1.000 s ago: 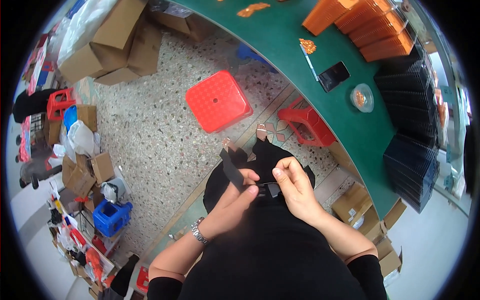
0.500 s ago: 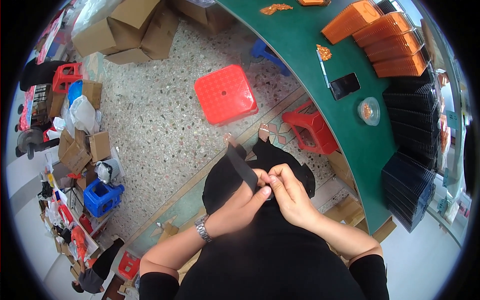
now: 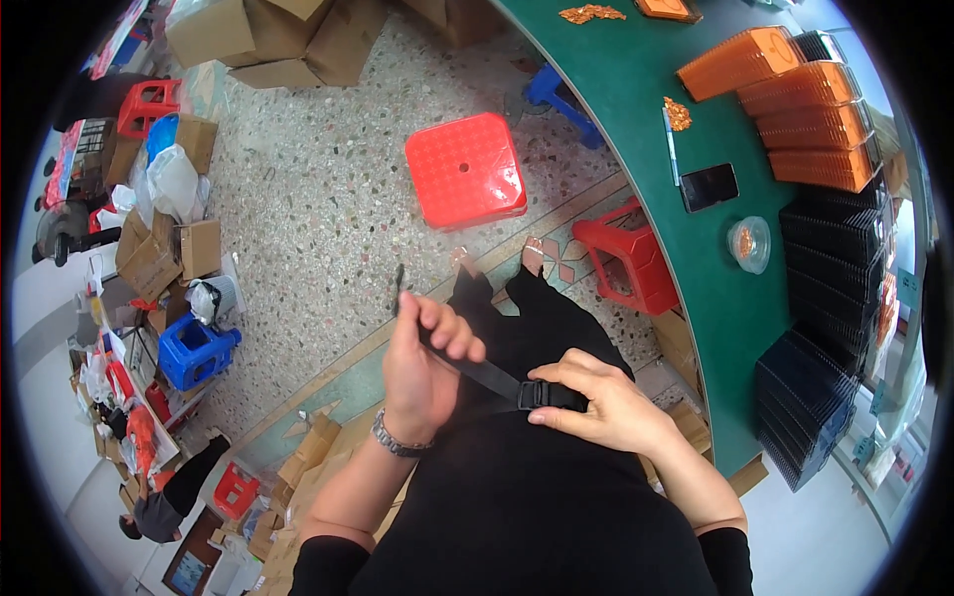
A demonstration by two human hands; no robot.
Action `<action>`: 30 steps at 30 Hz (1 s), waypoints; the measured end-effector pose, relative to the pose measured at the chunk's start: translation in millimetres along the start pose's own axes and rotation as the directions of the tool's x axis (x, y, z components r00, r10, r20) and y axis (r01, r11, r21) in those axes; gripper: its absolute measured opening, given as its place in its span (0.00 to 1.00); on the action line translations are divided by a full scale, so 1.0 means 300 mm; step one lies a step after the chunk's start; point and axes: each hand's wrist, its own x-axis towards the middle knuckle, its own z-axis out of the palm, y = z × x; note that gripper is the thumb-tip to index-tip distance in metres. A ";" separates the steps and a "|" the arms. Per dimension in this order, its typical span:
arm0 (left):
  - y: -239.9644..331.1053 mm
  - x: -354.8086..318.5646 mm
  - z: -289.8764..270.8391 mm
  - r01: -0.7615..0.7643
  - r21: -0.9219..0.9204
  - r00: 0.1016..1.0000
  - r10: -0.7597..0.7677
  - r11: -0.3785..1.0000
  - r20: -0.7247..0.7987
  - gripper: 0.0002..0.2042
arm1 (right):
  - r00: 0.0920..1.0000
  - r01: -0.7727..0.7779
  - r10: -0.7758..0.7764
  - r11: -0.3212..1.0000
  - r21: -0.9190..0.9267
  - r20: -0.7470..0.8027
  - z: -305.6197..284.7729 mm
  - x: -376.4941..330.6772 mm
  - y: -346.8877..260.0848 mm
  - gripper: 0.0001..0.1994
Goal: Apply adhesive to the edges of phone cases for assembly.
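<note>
In front of my waist a black webbing strap (image 3: 484, 375) runs between my two hands. My left hand (image 3: 419, 370), with a metal watch on the wrist, is closed round the strap, and a short free end sticks up past the thumb. At the strap's other end sits a black plastic buckle (image 3: 533, 395). My right hand (image 3: 601, 405) grips the buckle between thumb and fingers, and more black strap lies under that palm. The strap is drawn fairly straight from buckle to left hand.
A red stool (image 3: 465, 184) stands on the speckled floor ahead, another red stool (image 3: 636, 260) beside the green table (image 3: 730, 338). The table bears a phone (image 3: 710, 187), a clear bowl (image 3: 748, 244), orange trays (image 3: 810, 104) and black trays (image 3: 830, 253). Cartons (image 3: 288, 45) lie far left; a person is at lower left.
My hands have moved apart from a joint pinch. The left has gone left, drawing the strap out, and the buckle now shows in my right hand. The view has shifted slightly.
</note>
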 end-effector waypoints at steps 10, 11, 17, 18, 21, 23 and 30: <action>0.042 0.040 0.085 -0.103 -0.247 0.989 0.125 0.964 0.078 0.22 | 0.971 0.212 -0.237 0.920 -0.329 -0.038 0.033 0.083 -0.023 0.21; 0.047 0.033 0.070 -0.103 -0.293 0.990 0.128 0.951 0.066 0.21 | 0.976 0.210 -0.220 0.926 -0.313 0.004 0.036 0.093 -0.022 0.20; 0.052 -0.052 -0.070 -0.057 -0.525 0.998 0.035 0.849 -0.052 0.21 | 0.972 0.219 -0.227 0.969 -0.114 -0.063 0.067 0.074 0.004 0.19; 0.049 -0.065 -0.090 -0.041 -0.591 0.997 -0.007 0.806 -0.079 0.21 | 0.972 0.220 -0.228 0.968 -0.118 -0.058 0.073 0.071 0.005 0.19; 0.044 -0.098 -0.135 -0.036 -0.650 0.994 -0.041 0.759 -0.103 0.21 | 0.975 0.209 -0.217 0.970 -0.124 -0.046 0.085 0.072 0.005 0.18; 0.041 -0.123 -0.159 -0.036 -0.682 0.991 -0.062 0.730 -0.119 0.21 | 0.978 0.205 -0.210 0.971 -0.123 -0.023 0.098 0.071 0.001 0.18; 0.066 -0.116 -0.201 -0.043 -0.666 0.994 -0.033 0.745 -0.102 0.20 | 0.986 0.159 -0.152 0.978 -0.139 0.062 0.098 0.096 -0.012 0.19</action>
